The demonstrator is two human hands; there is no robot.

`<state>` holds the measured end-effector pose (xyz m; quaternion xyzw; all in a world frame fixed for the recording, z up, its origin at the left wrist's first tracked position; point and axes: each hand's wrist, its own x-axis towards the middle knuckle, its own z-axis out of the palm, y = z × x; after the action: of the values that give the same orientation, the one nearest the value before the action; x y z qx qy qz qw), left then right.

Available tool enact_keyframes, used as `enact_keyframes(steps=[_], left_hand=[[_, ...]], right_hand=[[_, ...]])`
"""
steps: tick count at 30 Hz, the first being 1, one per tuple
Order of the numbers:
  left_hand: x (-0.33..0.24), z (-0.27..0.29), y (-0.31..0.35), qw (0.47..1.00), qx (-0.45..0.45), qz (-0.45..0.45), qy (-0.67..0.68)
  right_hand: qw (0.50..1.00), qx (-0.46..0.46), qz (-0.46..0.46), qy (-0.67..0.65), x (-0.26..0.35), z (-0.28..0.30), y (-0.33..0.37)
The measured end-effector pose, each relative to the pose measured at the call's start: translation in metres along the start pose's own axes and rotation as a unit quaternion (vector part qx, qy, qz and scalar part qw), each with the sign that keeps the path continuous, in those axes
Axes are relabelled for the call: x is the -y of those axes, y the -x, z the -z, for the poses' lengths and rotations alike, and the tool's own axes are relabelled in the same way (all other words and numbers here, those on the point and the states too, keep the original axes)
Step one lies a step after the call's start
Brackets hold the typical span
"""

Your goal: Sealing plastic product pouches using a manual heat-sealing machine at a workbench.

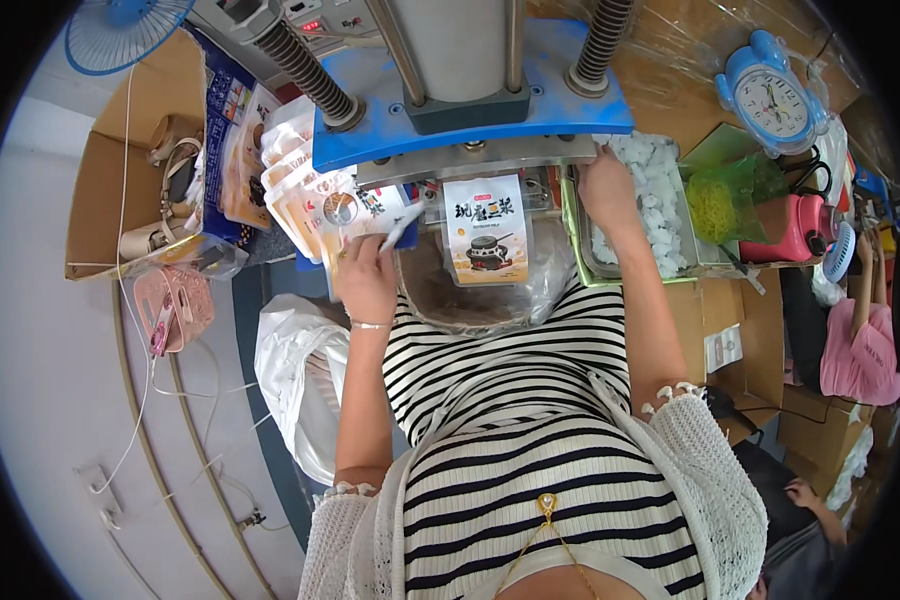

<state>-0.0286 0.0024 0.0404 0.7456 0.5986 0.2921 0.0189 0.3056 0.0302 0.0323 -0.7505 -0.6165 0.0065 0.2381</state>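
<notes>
My left hand (367, 280) is closed at the near edge of a fanned stack of printed pouches (295, 190), gripping a pouch (345, 235). A blurred white strip (406, 224) sticks out beside its fingers; I cannot tell if it is part of that pouch. My right hand (607, 190) reaches up at the left rim of a metal tray (595, 262) of small white plastic pieces (650, 190). Its fingertips are partly hidden at the press plate's end. Another printed pouch (486, 235) hangs in front, under the metal bar (470, 165) of the blue press (470, 120).
Clear plastic lines an open container (440, 300) at my lap. A white bag (295, 390) and a pink basket (173, 305) are at left. On the right stand a green net bag (715, 205), a pink container (790, 228) and a blue clock (770, 95). Other people sit at far right.
</notes>
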Motion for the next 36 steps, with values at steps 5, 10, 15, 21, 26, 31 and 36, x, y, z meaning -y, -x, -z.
enact_keyframes(steps=[5,10,15,21,26,31,36], left_hand=[[-0.039,0.035,0.006,0.984,-0.03,0.067,0.164],[-0.075,0.011,0.014,0.937,0.123,0.107,0.308],[-0.08,-0.029,0.022,0.869,0.24,0.196,0.385],[-0.075,-0.047,0.027,0.834,0.252,0.205,0.446],[-0.068,-0.053,0.012,0.771,0.21,0.254,0.545],[-0.053,-0.078,-0.016,0.752,0.172,0.265,0.579],[-0.054,-0.067,-0.023,0.887,0.188,0.197,0.373]], right_hand=[[0.944,0.096,-0.1,-0.299,-0.014,0.017,0.02],[0.922,0.028,-0.074,-0.378,0.026,0.038,0.044],[0.923,0.1,0.183,-0.322,0.056,0.051,0.042],[0.921,0.152,0.225,-0.279,0.069,0.026,0.037],[0.923,0.114,0.013,-0.366,0.057,0.019,0.047],[0.992,-0.049,0.019,-0.115,0.015,0.028,0.03],[0.979,0.026,-0.017,0.199,-0.002,0.016,0.026]])
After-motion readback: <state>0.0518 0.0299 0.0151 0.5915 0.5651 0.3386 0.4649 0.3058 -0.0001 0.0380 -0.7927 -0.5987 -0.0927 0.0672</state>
